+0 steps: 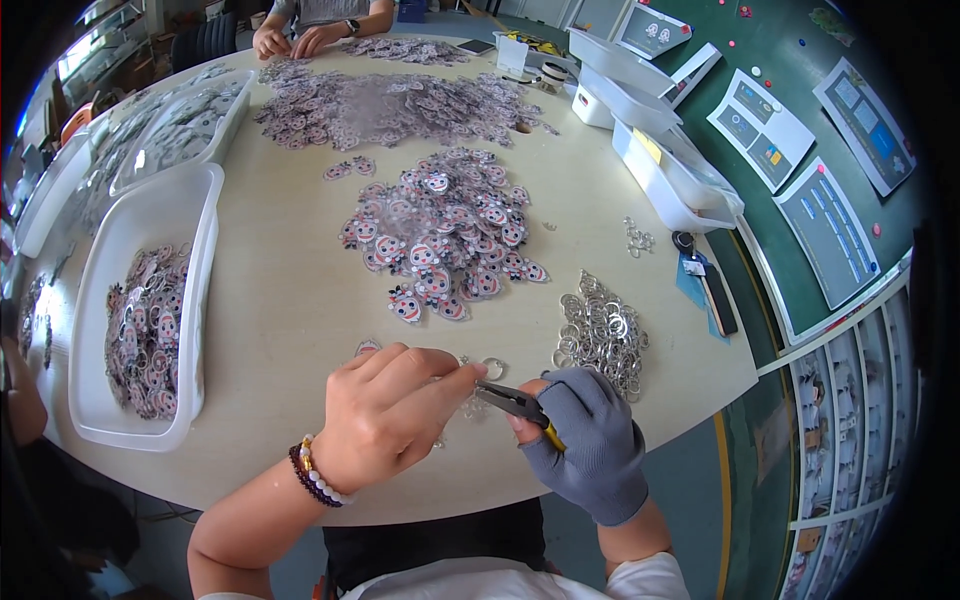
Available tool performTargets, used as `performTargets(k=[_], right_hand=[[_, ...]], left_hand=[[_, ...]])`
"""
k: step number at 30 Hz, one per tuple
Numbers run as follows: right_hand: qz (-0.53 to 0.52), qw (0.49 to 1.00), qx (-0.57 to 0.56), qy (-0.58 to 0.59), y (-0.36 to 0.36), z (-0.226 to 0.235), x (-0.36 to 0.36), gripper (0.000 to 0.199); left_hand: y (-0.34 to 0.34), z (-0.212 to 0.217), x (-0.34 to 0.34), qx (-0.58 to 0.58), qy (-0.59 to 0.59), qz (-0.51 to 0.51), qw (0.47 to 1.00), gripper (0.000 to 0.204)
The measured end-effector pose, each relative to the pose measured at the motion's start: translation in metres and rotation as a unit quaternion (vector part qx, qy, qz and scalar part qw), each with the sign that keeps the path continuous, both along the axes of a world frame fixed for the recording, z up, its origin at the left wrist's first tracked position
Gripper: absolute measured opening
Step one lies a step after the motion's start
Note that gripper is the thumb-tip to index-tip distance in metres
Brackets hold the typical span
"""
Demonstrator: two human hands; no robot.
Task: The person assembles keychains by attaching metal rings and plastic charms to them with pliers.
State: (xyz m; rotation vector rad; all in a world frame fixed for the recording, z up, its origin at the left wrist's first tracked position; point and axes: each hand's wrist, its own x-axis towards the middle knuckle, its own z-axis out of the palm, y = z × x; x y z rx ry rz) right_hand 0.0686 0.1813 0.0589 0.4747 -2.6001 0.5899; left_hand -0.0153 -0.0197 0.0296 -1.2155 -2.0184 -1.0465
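My left hand [395, 415] is closed in a pinch, with a silver key ring [492, 368] showing at its fingertips. Whatever else it may hold is hidden behind the fingers. In a grey fingerless glove, my right hand [592, 440] grips a pair of pliers [516, 402] with dark jaws and yellow handles. The plier tips meet the left fingertips, next to the ring. Small metal links [474, 406] lie on the table under the hands. One printed charm [368, 347] peeks out beyond the left knuckles.
Ahead lies a heap of flat printed charms [440, 230], with a larger pile [400, 105] behind it. Silver key rings [603, 335] are heaped at right. A white tray [208, 300] of charms with rings stands at left. Opposite, another person's hands [300, 42] work.
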Motion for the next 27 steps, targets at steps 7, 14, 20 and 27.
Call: performTargets(k=[7, 14, 20, 27], right_hand=[[-0.025, 0.998, 0.051, -0.005, 0.002, -0.002, -0.002, 0.022], [-0.004, 0.997, 0.052, 0.053, 0.003, -0.009, -0.013, 0.029], [0.02, 0.995, 0.08, 0.053, 0.009, 0.0, -0.011, 0.036], [0.018, 0.994, 0.099, 0.044, 0.012, 0.003, -0.008, 0.036]], left_hand=[[0.002, 0.001, 0.001, 0.005, -0.081, -0.032, 0.996, 0.022], [-0.001, 0.002, 0.002, 0.017, -0.141, -0.046, 0.989, 0.019], [-0.001, 0.002, 0.0, 0.008, -0.13, -0.066, 0.989, 0.025], [0.0, -0.004, -0.001, 0.05, -0.227, -0.147, 0.961, 0.023]])
